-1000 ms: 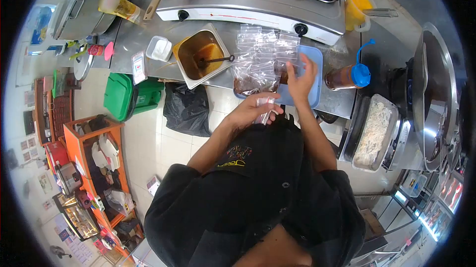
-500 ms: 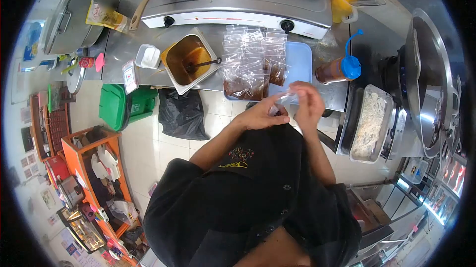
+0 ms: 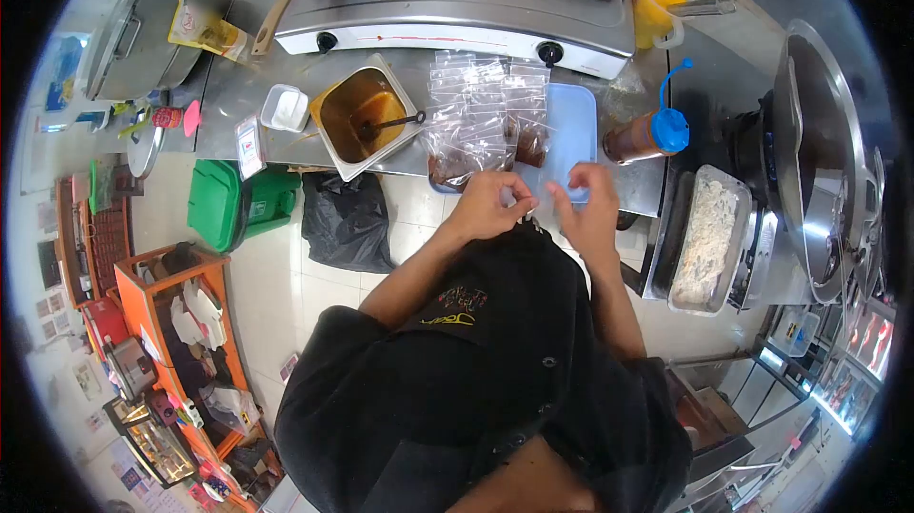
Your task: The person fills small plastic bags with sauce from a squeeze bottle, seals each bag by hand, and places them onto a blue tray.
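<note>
My left hand [image 3: 487, 206] is closed, thumb against fingers, in front of my apron. Below its fingertips shows a bit of a small clear plastic bag [image 3: 529, 220]; most of that bag is hidden by the hand. My right hand [image 3: 590, 204] is a little to the right, thumb and fingers apart, with nothing I can make out between them. Just beyond both hands sits a blue tray [image 3: 573, 113]. Its left part carries a pile of clear zip bags [image 3: 468, 118] with dark brown sauce in their lower ends.
Left of the tray stands a metal container [image 3: 354, 113] of brown sauce with a ladle [image 3: 390, 123]. To the right are a squeeze bottle [image 3: 643, 137] with a blue cap and a pan of floury mix [image 3: 706, 242]. A gas stove [image 3: 447, 13] lies behind.
My right hand has come away from the bag and its fingers have parted. My left hand has turned and keeps its pinch near the apron.
</note>
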`<state>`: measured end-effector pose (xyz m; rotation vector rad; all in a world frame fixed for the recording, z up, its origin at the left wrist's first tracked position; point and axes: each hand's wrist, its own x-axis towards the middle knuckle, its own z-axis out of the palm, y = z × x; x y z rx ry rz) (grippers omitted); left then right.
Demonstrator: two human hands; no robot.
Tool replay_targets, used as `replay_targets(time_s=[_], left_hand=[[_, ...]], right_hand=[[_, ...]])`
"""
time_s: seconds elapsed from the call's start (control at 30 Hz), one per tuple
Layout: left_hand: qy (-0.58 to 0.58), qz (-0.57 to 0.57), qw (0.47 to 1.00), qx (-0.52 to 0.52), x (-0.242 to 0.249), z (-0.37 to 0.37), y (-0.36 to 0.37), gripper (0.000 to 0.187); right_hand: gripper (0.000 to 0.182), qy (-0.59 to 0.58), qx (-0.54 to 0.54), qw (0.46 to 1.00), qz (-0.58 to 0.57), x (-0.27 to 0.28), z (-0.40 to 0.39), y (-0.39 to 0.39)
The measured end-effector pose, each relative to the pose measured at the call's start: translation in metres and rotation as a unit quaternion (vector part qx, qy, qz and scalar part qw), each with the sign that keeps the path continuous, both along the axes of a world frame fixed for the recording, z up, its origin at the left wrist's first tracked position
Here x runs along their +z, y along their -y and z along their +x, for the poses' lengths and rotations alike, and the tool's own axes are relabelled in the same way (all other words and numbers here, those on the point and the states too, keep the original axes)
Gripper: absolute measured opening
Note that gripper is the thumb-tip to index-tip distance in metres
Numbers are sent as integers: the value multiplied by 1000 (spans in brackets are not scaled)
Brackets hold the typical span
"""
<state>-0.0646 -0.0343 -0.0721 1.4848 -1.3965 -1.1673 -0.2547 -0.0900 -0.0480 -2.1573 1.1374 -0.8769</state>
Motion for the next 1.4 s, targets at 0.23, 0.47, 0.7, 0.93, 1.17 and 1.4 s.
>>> replay_targets(time_s=[0.23,0.47,0.7,0.93,1.17,1.4], left_hand=[[-88,113,989,-38,1,-6,-4,10],[-76,98,987,-103,-7,-16,-5,12],[155,-70,984,43,-6,-29,4,15],[87,-298,950,-42,45,-13,24,55],[12,-212,976,55,14,2,30,47],[-15,-141,990,19,16,-5,36,49]], right_hand=[[31,-17,100,960,263,-12,-10,-10],[23,-86,97,983,133,-15,-11,-20],[19,-266,-84,958,69,15,-3,-3],[26,-241,-10,967,78,37,-5,15],[80,575,79,580,572,-41,-53,56],[64,866,-135,66,477,-74,-48,130]])
